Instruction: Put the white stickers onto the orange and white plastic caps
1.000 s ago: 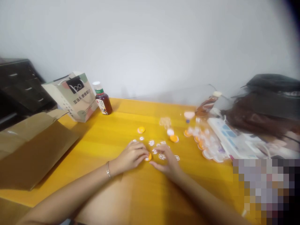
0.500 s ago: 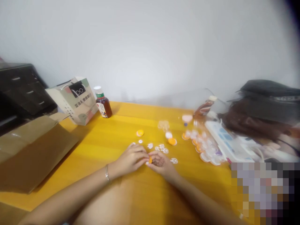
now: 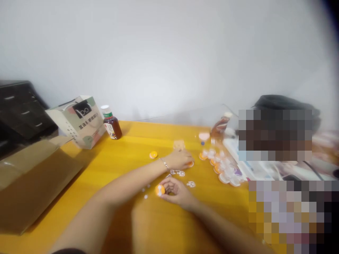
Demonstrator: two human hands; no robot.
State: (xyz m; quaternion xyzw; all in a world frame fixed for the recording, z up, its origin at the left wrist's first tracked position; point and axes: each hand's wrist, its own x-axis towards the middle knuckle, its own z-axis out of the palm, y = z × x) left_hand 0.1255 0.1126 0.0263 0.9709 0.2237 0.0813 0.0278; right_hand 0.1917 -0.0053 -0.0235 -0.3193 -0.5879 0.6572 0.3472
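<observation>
My right hand (image 3: 176,192) pinches a round orange disc (image 3: 160,190) by its edge, with white pieces on its face toward me. My left hand (image 3: 181,159) reaches forward over the table, fingers bent down and together beside another orange disc (image 3: 190,164). What lies under those fingers is hidden. Between the hands lie white cut-out shapes (image 3: 181,173), and another white cut-out (image 3: 191,184) lies to their right. A few small white dots (image 3: 146,197) are left of my right hand. Farther back sits an orange-and-white disc (image 3: 153,154).
A cluster of orange discs and clear pieces (image 3: 224,167) lies to the right, near a leaning brown bottle (image 3: 221,127). On the left stand a cardboard box (image 3: 34,190), a paper bag (image 3: 86,123) and a dark red bottle with a white cap (image 3: 112,125). A pale wall rises behind the yellow table (image 3: 148,225).
My left hand has left the disc and moved forward and right to another orange disc. My right hand keeps the first disc, now turned face toward me. The view has shifted slightly.
</observation>
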